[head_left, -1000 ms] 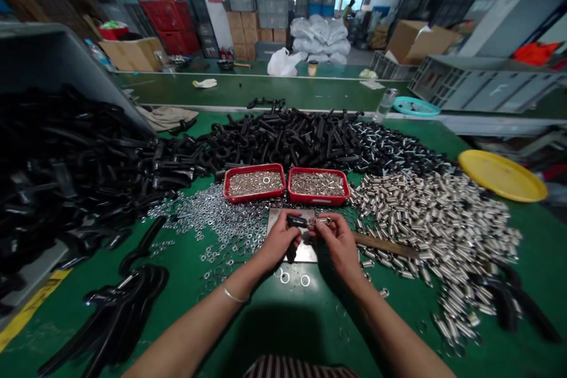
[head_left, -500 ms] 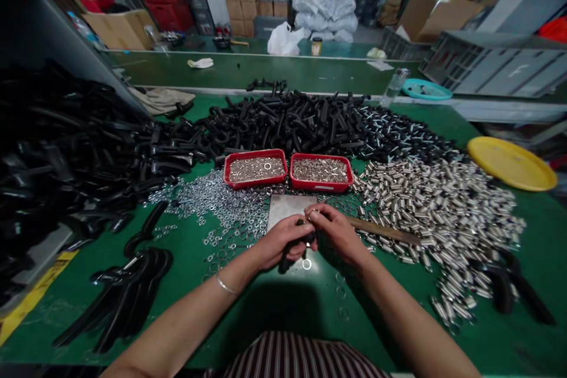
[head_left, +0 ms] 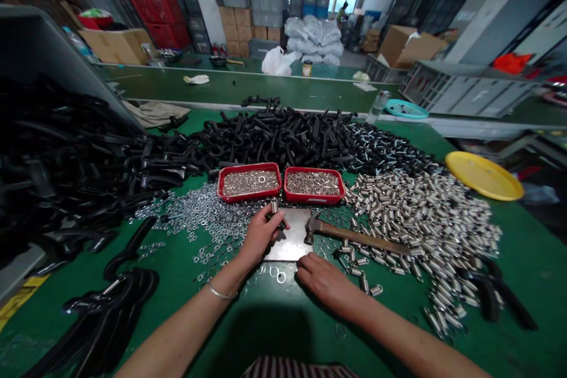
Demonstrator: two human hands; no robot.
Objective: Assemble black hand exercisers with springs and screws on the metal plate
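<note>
My left hand [head_left: 261,233] is closed around a small dark part, mostly hidden by the fingers, with a metal spring [head_left: 274,207] standing up from its top. It is over the left side of a flat metal plate [head_left: 292,230]. My right hand [head_left: 325,283] rests low on the table by the plate's near right corner, fingers curled together; whatever is under the fingertips is hidden. Between the hands lie several thin metal rings [head_left: 280,277]. A hammer [head_left: 354,236] with a wooden handle lies with its head on the plate's right edge.
Behind the plate stand two red trays, one with small metal bits [head_left: 250,196] and one with pins [head_left: 314,198]. Springs [head_left: 425,212] are heaped at right, nuts [head_left: 190,212] at left, black handles [head_left: 283,136] at the back. A yellow lid [head_left: 482,176] lies far right.
The hands were together over the near edge of the plate. Now the left has moved up and left, showing the spring, and the right has dropped to the table. The hammer head has come into sight.
</note>
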